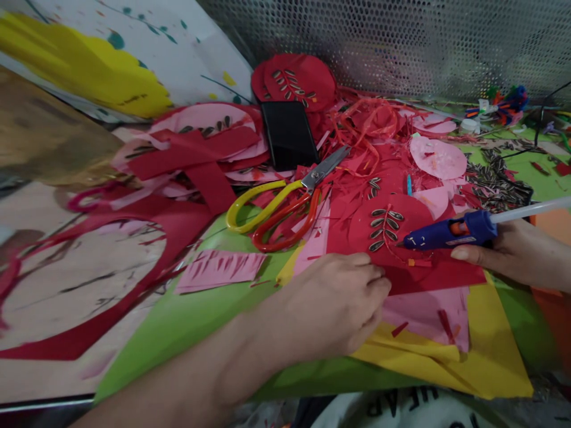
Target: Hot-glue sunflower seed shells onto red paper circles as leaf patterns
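My right hand (513, 252) grips a blue hot glue gun (450, 233), with a white glue stick (535, 209) running out of its back end. The gun's nozzle meets a red paper circle (359, 220), just beside a sprig of striped sunflower seeds (386, 227) set along a thin red stem. At the near left edge of that circle is my left hand (343, 300), its fingers curled closed; whatever they may hold is hidden. Red paper (459, 274), pink paper (423, 312) and yellow paper (504, 339) lie beneath.
Scissors with yellow and orange handles (292, 196) lie left of the circle, near a black phone (289, 135). Finished-looking seed circles (298, 80) are stacked behind. Loose seeds (499, 181) are heaped at right. A cut-out red sheet (182, 223) lies left; perforated metal (401, 47) stands behind.
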Available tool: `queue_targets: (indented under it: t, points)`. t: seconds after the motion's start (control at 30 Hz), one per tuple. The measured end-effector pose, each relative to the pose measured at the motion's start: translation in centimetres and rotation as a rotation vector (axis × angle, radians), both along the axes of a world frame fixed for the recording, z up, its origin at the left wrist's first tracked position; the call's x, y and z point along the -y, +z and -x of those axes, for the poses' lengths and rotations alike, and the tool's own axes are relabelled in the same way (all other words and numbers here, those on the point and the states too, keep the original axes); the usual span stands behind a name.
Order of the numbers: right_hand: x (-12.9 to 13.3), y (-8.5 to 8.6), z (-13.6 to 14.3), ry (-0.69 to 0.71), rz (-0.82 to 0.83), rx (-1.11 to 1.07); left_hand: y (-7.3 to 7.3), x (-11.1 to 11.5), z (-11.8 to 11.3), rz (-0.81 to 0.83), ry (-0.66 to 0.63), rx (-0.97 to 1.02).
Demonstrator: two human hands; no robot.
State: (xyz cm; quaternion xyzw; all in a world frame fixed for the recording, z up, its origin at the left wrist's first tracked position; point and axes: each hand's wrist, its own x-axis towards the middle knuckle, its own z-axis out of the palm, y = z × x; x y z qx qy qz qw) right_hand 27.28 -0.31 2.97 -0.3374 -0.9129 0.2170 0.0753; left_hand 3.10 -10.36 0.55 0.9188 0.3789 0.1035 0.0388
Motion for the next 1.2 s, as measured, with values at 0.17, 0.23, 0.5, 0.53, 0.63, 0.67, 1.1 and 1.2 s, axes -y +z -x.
queue_targets:
  t: [0.17,0.23,0.5,0.53,0.63,0.67,1.1,1.2]
  points:
    - [0.1,-0.2,0.6,-0.011,0.017,-0.03,0.0,0.0,0.0,0.02,0.003,-0.006]
    - [0.1,-0.4,0.7,-0.018,-0.001,-0.017,0.0,0.0,0.0,0.026,0.004,-0.003]
    - [0.2,-0.5,0.2,-0.029,-0.027,-0.014,0.1,0.0,0.0,0.008,-0.004,-0.005]
    - [0.2,-0.5,0.1,-0.033,-0.03,-0.01,0.1,0.0,0.0,0.004,-0.006,-0.009]
    - [0.2,-0.4,-0.3,-0.045,-0.032,0.0,0.1,0.0,-0.1,0.001,-0.011,-0.02]
    - [0.2,-0.3,-0.4,-0.047,-0.027,0.0,0.1,0.0,-0.1,0.001,-0.01,-0.02]
    - [0.6,-0.5,0.5,0.022,-0.17,0.04,0.0,0.0,-0.1,0.001,-0.005,-0.022]
    - [0.6,-0.4,0.1,0.03,-0.275,0.094,0.0,0.0,0.0,-0.003,-0.014,-0.021]
